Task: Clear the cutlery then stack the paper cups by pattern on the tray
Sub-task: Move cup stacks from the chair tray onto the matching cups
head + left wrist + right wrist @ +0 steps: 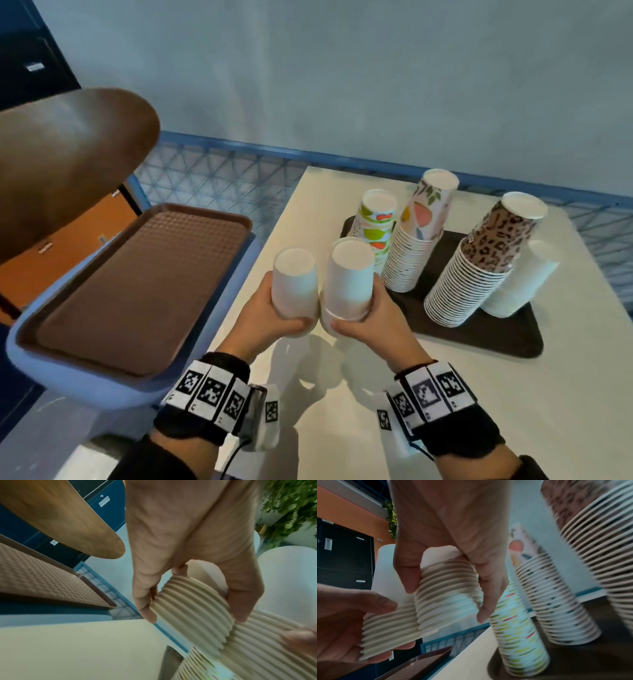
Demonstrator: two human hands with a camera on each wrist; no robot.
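Both hands up over the white surface (479, 394), each carrying an inverted stack of plain white paper cups. We note the left hand (270, 313) wrapped around the left white stack (294, 282), fingers and thumb curled at its rim end; the right hand (363, 317) is clamped the same way on the right white stack (347, 277). The two stacks sit side by side, touching or nearly so near the rims.

On the dark tray (513, 339), further right: a fruit-print stack (375, 228), a floral stack (416, 236), a leopard-print stack (479, 263) and another white stack (517, 281), all inverted and leaning. A second, brown tray (137, 287) lies on a blue seat to the left. No cutlery in view; we judge that part done.

Risks from here:
- Merging the two held stacks: a misaligned rim could buckle the outer cup or jam.
- Grip is only at the rim end, so loosely nested upper cups could slide off if a stack tilts.
- Tray stacks lean; a knock from the right hand while setting down beside the fruit-print stack could topple several.
- White cups must join the white stack, which is behind the leopard one: reaching past invites contact.
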